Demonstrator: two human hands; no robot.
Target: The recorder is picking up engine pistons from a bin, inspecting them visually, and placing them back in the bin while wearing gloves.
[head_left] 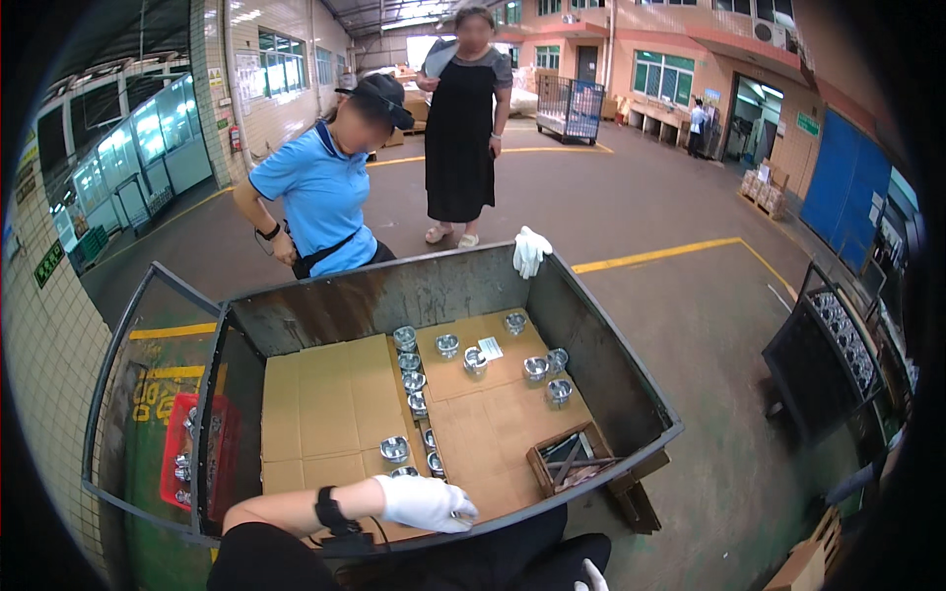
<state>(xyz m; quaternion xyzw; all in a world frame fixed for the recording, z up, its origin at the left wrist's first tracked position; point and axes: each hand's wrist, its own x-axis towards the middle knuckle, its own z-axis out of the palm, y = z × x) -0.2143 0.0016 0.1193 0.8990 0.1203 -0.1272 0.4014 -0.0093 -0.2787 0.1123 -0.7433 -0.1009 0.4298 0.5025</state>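
My left hand (pixel 430 503), in a white glove, reaches across the near edge of a dark metal cart (pixel 631 379). Its fingers curl downward over the cardboard, and whatever they may hold is hidden. Just beyond the hand, a silver metal piston (pixel 394 450) stands on the left cardboard sheet (pixel 325 404). A row of pistons (pixel 414 381) fills the gap between the sheets. Several more, including one piston (pixel 535 368), stand spread over the right sheet (pixel 483 419). Only a few gloved fingers of my right hand (pixel 591 577) show at the lower edge, near my leg.
A wooden box (pixel 572 459) with flat tools sits in the cart's near right corner. White gloves (pixel 530 252) hang over the far rim. Left of the cart is a red crate (pixel 177 448) of metal parts. Two people stand beyond the cart; a dark rack (pixel 823 345) is right.
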